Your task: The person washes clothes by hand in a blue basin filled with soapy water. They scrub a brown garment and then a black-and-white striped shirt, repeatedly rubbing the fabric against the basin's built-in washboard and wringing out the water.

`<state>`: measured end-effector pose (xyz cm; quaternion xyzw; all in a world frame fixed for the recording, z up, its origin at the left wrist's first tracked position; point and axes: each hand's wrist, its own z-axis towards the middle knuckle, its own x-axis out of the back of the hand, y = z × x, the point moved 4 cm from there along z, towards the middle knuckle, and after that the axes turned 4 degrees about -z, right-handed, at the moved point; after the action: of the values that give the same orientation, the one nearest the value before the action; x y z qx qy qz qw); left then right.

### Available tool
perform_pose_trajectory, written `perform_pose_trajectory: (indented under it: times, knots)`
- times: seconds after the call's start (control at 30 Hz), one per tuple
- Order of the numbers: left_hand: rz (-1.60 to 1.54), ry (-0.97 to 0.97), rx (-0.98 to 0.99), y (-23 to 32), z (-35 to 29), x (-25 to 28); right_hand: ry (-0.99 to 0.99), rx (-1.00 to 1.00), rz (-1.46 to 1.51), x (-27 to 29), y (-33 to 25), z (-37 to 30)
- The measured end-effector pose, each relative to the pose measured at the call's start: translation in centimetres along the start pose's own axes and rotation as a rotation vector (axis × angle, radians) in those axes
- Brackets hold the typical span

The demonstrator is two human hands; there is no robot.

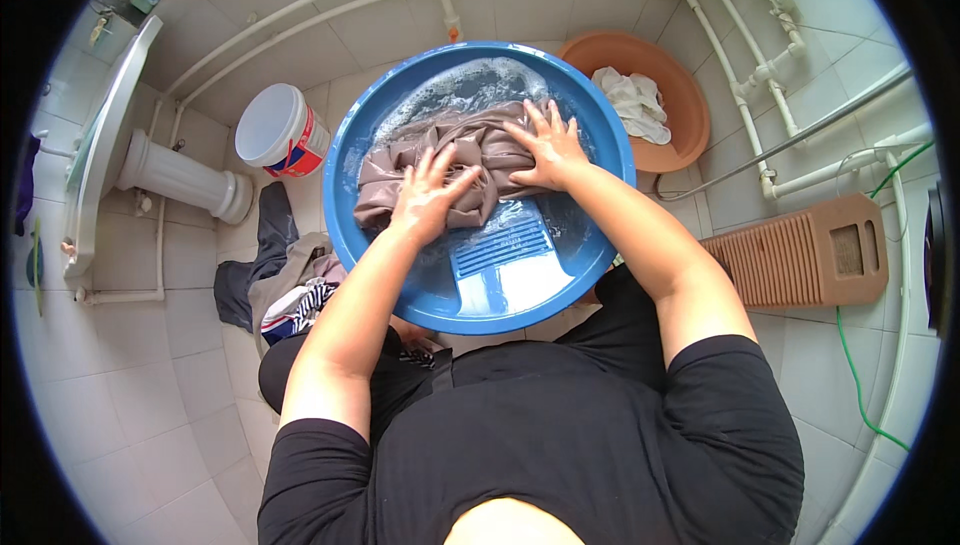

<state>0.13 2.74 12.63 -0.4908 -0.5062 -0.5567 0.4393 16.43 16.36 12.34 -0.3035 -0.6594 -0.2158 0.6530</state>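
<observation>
Evenly, I'd press: my left hand [426, 203] and right hand [553, 154] rest open, fingers spread, on the wet brown cloth [490, 148] inside the blue basin [500, 324]. Flat palms, drawing folds toward the basin's ridged washboard [503, 245], should rub best without splashing suds [515, 67].

Between our left hand [432, 195] and right hand [550, 153] we have a gap above the taupe garment [385, 180], and open air over the suds [428, 97] along the far side of the blue washtub [336, 160]. On the left, the white bucket [284, 130] and piled clothes [278, 280] stand in our way; on the right, the terracotta basin [690, 125] and ridged brown washboard [780, 260].
</observation>
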Motion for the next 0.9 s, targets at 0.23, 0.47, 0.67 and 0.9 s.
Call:
perform_pose_trajectory:
  times: [0.23, 0.47, 0.67, 0.9]
  knots:
    - [-0.105, -0.22, 0.168, -3.0, 1.8, -3.7, -0.213, 0.036, -0.254, -4.5, 0.6, 2.6]
    - [-0.277, -0.175, 0.095, -6.1, 3.1, -9.1, -0.328, -0.036, -0.131, -7.1, 1.3, 5.3]
    - [-0.51, 0.027, 0.053, -7.2, 6.1, -8.1, -0.286, -0.226, 0.441, 5.1, -3.6, 3.6]
    - [-0.381, -0.22, 0.347, -7.2, 2.8, -4.6, -0.567, -0.163, 0.297, -9.7, 1.5, 7.0]
